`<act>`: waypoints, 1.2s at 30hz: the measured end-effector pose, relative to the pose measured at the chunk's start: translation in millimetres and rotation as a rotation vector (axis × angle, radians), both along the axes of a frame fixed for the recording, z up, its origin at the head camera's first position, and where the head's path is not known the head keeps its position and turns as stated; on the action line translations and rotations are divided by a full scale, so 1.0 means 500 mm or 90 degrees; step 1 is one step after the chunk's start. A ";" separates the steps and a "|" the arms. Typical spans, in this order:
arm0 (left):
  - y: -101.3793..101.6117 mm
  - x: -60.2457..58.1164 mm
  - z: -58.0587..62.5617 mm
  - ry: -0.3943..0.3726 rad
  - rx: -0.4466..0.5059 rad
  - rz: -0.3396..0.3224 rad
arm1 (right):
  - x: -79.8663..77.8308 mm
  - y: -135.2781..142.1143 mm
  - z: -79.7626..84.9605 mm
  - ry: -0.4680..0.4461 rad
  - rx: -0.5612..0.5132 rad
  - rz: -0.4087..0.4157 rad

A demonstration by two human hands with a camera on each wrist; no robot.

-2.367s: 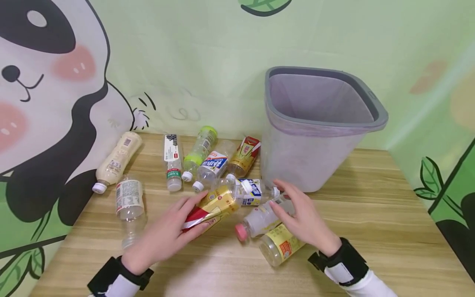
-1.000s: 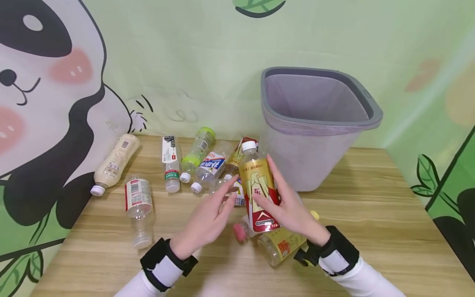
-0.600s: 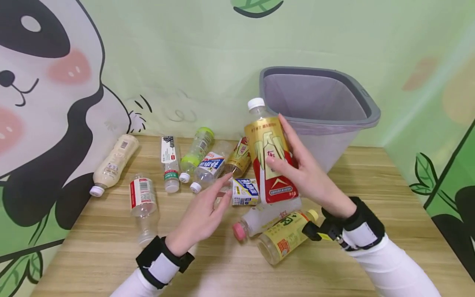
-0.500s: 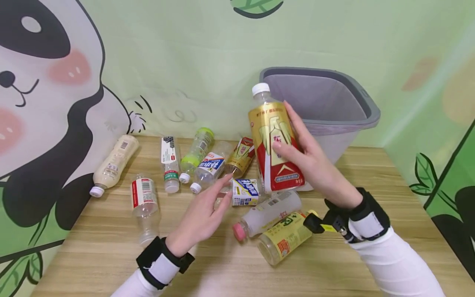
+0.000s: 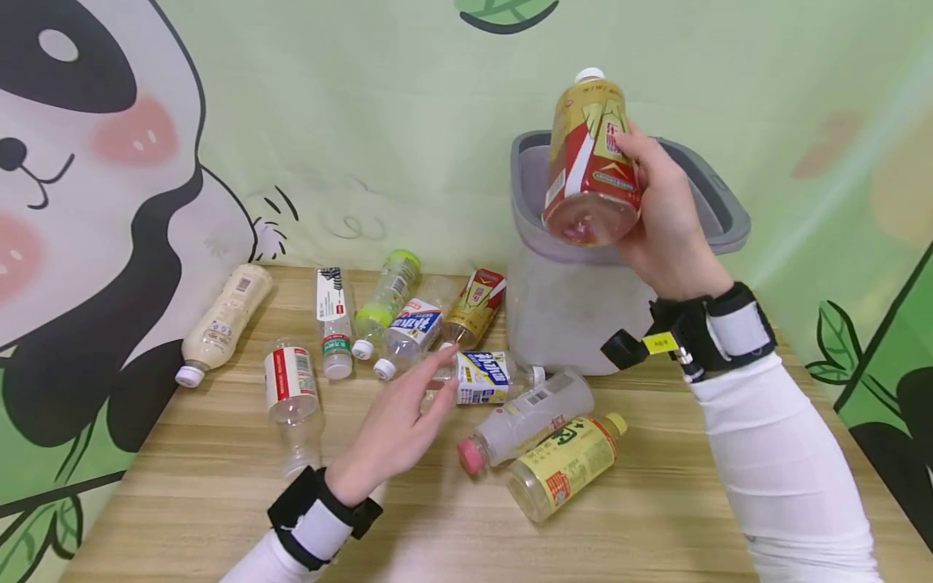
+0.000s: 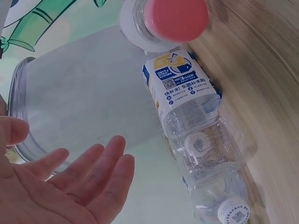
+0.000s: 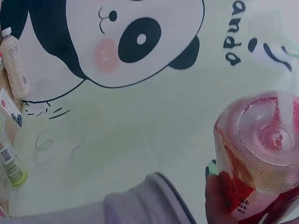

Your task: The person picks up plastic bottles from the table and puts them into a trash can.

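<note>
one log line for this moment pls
right hand: grips red-and-gold bottle, higher than bin | left hand: fingers loose, holding nothing | pink-capped bottle: lying on table

Left hand (image 5: 394, 429): one, held low, fingers loosely extended. Right hand (image 5: 669, 223): one, raised higher, gripping; right forearm (image 5: 780, 453) stretched forward.

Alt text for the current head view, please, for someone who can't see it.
A person's right hand holds up a gold-and-red bottle, partly hiding a grey bin. The empty left hand is over a wooden table, where more bottles lie on their sides.
</note>
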State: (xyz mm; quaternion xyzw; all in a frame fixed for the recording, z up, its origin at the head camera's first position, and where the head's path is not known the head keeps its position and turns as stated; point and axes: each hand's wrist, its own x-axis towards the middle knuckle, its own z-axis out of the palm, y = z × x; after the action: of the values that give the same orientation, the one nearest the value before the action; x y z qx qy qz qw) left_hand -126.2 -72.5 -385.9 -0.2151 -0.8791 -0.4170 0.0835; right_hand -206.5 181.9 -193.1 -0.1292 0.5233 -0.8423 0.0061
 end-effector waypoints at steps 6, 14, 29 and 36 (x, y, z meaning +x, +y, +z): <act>0.001 0.003 -0.003 -0.004 -0.008 -0.001 | -0.059 0.006 0.012 -0.077 -0.060 -0.028; 0.001 0.004 -0.005 -0.007 -0.008 -0.003 | -0.109 0.002 -0.002 -0.098 0.105 -0.072; -0.001 0.007 -0.011 -0.005 -0.018 -0.003 | -0.113 -0.012 -0.010 -0.123 0.299 -0.093; -0.003 0.006 -0.012 -0.008 -0.017 0.008 | -0.107 -0.010 -0.011 -0.074 0.260 -0.118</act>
State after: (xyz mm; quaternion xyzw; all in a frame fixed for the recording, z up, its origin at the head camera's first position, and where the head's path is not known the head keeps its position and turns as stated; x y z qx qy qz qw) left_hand -123.3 -73.9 -392.1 -0.2080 -0.8864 -0.4062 0.0776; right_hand -259.9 177.1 -198.7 -0.0278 0.6911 -0.7221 -0.0151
